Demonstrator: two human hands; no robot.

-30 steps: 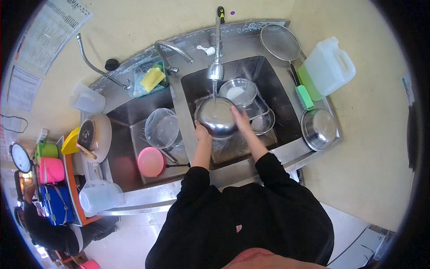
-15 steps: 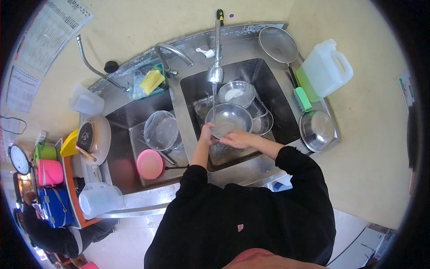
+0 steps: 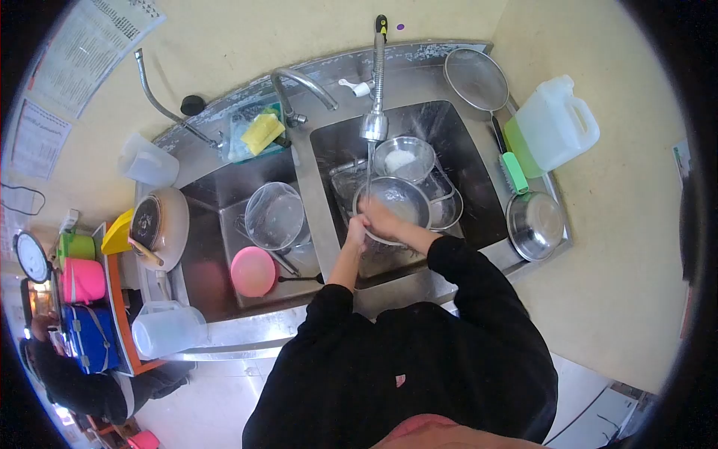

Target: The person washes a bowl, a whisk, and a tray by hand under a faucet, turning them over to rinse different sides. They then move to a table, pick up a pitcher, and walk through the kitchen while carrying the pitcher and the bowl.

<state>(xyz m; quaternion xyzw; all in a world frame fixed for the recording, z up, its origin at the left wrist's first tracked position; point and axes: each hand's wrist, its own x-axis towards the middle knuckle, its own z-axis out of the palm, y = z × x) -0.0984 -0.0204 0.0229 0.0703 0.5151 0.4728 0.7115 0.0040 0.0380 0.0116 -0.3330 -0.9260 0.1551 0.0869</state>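
My left hand: pinching the near-left rim of a round, silver metal bowl.
My right hand: inside that bowl, blurred; I cannot tell how its fingers stand.
Bowl's place: in the dark, rectangular metal basin, under running water from a chrome, spring-necked tap.

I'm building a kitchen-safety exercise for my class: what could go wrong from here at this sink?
The metal bowl is wet and the left hand appears to hold only its rim, so it might slip.
Water from the running faucet falls into the bowl near the right hand and could splash the black sleeves.
A slip might also knock the smaller bowl just behind.
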